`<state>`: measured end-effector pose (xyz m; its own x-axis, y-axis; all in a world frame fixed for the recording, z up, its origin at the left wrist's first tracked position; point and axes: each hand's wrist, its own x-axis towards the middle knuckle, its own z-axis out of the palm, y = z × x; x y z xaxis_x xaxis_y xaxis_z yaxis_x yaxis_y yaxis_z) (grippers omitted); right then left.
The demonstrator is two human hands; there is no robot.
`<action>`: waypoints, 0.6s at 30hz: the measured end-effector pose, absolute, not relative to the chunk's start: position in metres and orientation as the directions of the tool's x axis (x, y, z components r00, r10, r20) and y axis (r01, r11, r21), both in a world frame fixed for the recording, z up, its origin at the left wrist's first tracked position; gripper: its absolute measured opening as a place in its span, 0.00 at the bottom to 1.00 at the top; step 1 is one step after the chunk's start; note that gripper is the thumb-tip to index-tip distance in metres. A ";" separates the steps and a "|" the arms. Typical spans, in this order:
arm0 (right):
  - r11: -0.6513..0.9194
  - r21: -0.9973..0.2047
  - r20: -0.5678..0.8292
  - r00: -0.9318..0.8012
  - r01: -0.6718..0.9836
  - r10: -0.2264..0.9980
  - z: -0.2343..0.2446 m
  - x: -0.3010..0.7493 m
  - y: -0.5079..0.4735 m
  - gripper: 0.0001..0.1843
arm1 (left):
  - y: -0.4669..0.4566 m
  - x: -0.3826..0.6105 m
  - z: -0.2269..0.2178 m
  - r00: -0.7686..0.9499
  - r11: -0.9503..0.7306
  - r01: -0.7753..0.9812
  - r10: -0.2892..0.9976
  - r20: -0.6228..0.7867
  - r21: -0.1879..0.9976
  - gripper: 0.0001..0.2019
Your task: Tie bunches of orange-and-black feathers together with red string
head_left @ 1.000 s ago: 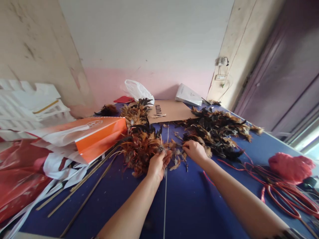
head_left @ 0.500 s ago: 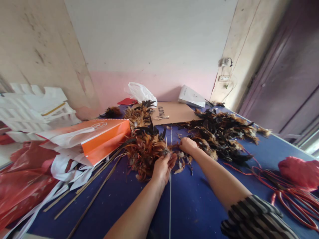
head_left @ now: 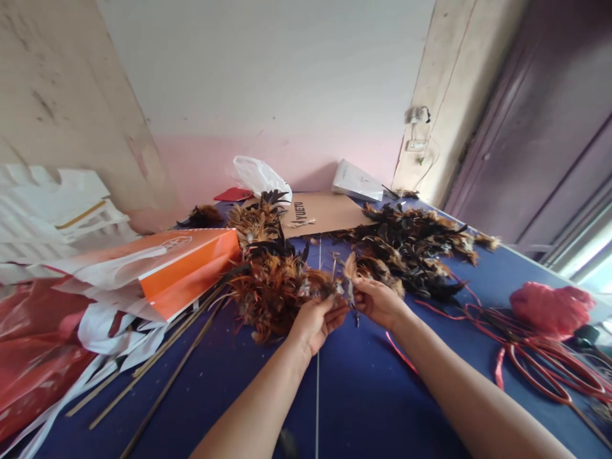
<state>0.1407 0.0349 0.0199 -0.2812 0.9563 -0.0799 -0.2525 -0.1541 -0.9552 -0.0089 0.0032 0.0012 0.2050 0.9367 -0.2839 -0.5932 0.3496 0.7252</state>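
Note:
My left hand (head_left: 318, 322) is closed at the near end of a bushy feather duster (head_left: 270, 287), whose red-brown and black plumes spread to the left over the blue table (head_left: 363, 408). A thin pale tip sticks up beside my fingers. Just to the right, my right hand (head_left: 380, 301) pinches a light brown feather (head_left: 350, 268) upright, close to my left fingertips. Whether the two touch I cannot tell. Beyond the right hand lies a large heap of loose black and brown feathers (head_left: 411, 248).
On the left are an orange paper bag (head_left: 186, 277), thin sticks (head_left: 179, 370) and a red plastic bag (head_left: 38, 350). A cardboard sheet (head_left: 325, 217), a white plastic bag (head_left: 262, 175) and a white box (head_left: 356, 180) lie at the back. Red string (head_left: 549, 309) and red-handled scissors (head_left: 549, 376) are at right.
My right hand has come back from the feathers farther up the table to beside my left hand, with a feather now pinched upright. My left hand stays at the duster. The view has shifted slightly right.

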 end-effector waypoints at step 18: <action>0.220 -0.959 0.215 -0.043 0.180 0.976 -0.002 0.129 0.025 0.12 | -0.003 -0.006 0.000 0.345 0.443 -0.436 0.886 -0.309 0.784 0.07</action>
<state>0.1294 0.0245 -0.0022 -0.0430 0.9756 0.2154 0.1799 0.2196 -0.9589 -0.0060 -0.0030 -0.0002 0.3448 0.8865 -0.3087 -0.4362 0.4425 0.7835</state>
